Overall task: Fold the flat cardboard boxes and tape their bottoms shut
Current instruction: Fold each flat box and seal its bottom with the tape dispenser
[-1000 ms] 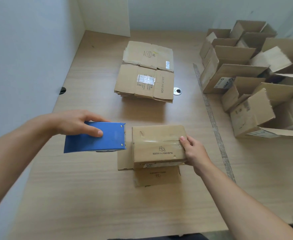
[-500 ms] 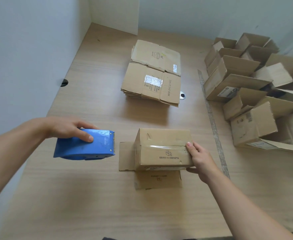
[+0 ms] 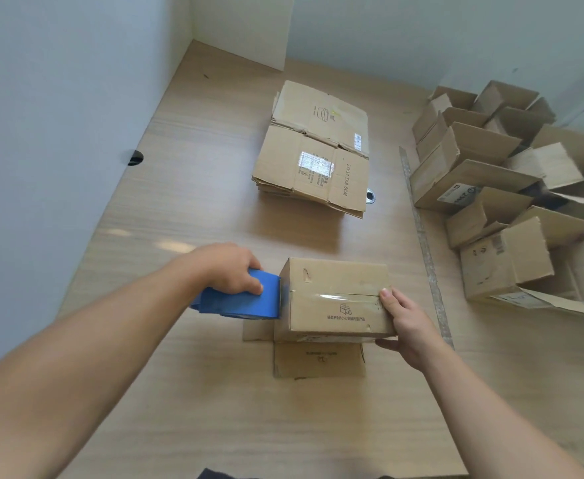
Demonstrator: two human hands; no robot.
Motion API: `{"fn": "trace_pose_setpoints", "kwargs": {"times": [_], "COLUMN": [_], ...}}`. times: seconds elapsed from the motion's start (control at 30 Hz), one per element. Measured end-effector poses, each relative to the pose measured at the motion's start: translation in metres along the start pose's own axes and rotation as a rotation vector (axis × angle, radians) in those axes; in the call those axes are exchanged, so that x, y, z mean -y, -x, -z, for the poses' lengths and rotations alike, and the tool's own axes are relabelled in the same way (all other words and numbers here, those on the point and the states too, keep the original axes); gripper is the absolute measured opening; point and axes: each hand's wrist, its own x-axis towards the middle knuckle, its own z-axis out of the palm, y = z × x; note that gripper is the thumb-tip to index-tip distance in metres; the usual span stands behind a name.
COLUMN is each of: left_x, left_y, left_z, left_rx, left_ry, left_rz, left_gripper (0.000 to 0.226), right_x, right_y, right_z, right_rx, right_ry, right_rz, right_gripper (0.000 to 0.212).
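Observation:
A small folded cardboard box [image 3: 335, 281] stands upside down on the wooden table [image 3: 214, 409], its lower flaps spread flat toward me and to the left. Clear tape runs across its closed top seam. My left hand [image 3: 230, 271] grips a blue tape dispenser [image 3: 245, 300], whose front edge touches the box's left side. My right hand [image 3: 406, 323] holds the box's right end, fingers on the taped seam and thumb under the near corner. A stack of flat cardboard boxes [image 3: 318, 160] lies further back in the middle.
A heap of folded open boxes [image 3: 497, 202] fills the right side of the table. A long taped strip [image 3: 425, 243] runs along the table beside them. White walls close in on the left and back. A small metal disc [image 3: 370, 196] lies by the flat stack.
My left hand has brought the blue dispenser rightward until it meets the box's left side. My right hand stays on the box's right end.

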Motion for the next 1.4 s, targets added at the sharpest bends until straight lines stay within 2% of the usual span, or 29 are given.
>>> {"fn": "trace_pose_setpoints", "kwargs": {"times": [0.2, 0.3, 0.47, 0.6, 0.7, 0.83, 0.9, 0.93, 0.97, 1.03, 1.1, 1.17, 1.27, 1.4], "left_x": [-0.034, -0.031, 0.007, 0.029, 0.035, 0.024, 0.008, -0.006, -0.023, -0.061, -0.090, -0.105, -0.107, -0.103], "left_y": [-0.005, -0.002, 0.015, 0.021, 0.021, 0.026, 0.030, 0.030, 0.031, 0.027, 0.014, 0.002, -0.005, -0.009], "left_z": [-0.014, -0.024, -0.045, -0.083, -0.112, -0.108, -0.089, -0.080, -0.070, -0.058, -0.060, -0.071, -0.083, -0.087], "left_rx": [-0.110, -0.140, -0.301, -0.391, -0.407, -0.417, -0.533, -0.604, -0.641, -0.565, -0.470, -0.474, -0.521, -0.587], "left_ry": [-0.158, -0.125, -0.018, -0.070, -0.072, 0.002, 0.164, 0.308, 0.467, 0.723, 0.873, 0.909, 0.879, 0.871], "left_rz": [0.116, 0.150, 0.245, 0.305, 0.294, 0.356, 0.352, 0.298, 0.223, 0.130, 0.135, 0.159, 0.187, 0.175], "left_gripper": [0.018, 0.014, 0.031, 0.059, 0.070, 0.064, 0.057, 0.057, 0.060, 0.078, 0.098, 0.115, 0.116, 0.104], "right_x": [0.002, 0.003, 0.008, 0.012, 0.011, 0.014, 0.016, 0.016, 0.015, 0.010, 0.006, 0.003, -0.004, -0.007], "right_y": [0.003, 0.006, 0.007, 0.011, 0.011, 0.017, 0.021, 0.022, 0.022, 0.021, 0.021, 0.020, 0.017, 0.015], "right_z": [-0.003, -0.004, -0.010, -0.016, -0.019, -0.022, -0.024, -0.025, -0.027, -0.034, -0.042, -0.047, -0.048, -0.046], "right_rx": [-0.015, -0.024, -0.065, -0.107, -0.154, -0.265, -0.267, -0.254, -0.235, -0.216, -0.233, -0.259, -0.289, -0.297], "right_ry": [0.012, 0.019, 0.094, 0.155, 0.250, 0.416, 0.430, 0.432, 0.431, 0.432, 0.416, 0.367, 0.319, 0.233], "right_rz": [0.002, 0.007, 0.026, 0.091, 0.185, 0.260, 0.281, 0.274, 0.259, 0.216, 0.189, 0.184, 0.218, 0.259], "right_gripper": [0.027, 0.027, 0.022, 0.026, 0.034, 0.071, 0.062, 0.057, 0.062, 0.088, 0.098, 0.096, 0.092, 0.050]}}
